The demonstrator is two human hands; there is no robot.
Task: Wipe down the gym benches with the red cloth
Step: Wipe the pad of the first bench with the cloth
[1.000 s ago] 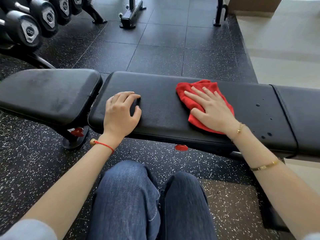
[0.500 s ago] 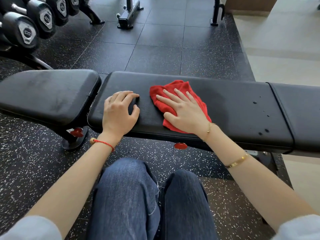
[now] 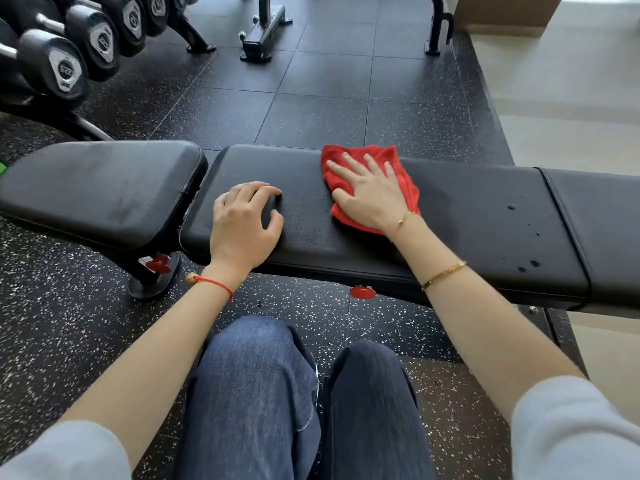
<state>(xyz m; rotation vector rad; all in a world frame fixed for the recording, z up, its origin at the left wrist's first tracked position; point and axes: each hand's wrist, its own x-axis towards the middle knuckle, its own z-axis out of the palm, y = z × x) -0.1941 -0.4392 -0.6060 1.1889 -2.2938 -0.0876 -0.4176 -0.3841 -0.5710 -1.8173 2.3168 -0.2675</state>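
Near the far edge of the black padded surface point(image 3: 467, 220), the right hand point(image 3: 372, 195) lies spread flat on the red cloth point(image 3: 401, 168), mid-wipe. The left hand point(image 3: 242, 225) braces, fingers curled, holding nothing. Droplets point(image 3: 510, 207) toward the right end probably need the next pass. Dumbbells point(image 3: 65, 67) line the speckled rubber floor point(image 3: 311, 98).
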